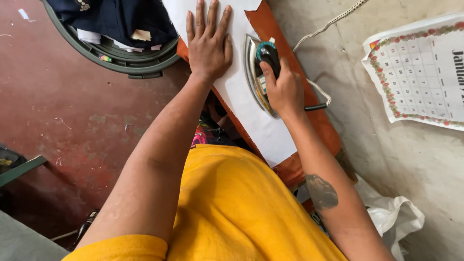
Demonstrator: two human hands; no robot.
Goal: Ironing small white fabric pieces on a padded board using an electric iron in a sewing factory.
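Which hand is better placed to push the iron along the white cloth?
Probably the right hand: its grip is already around the handle of the iron. The left hand lies flat on the white cloth, fingers spread, pressing it down beside the iron.

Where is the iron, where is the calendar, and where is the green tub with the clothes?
iron point(254, 72): head view, on its shiny metal side.
calendar point(425, 72): head view, on the white page of date squares.
green tub point(140, 63): head view, on its front rim.
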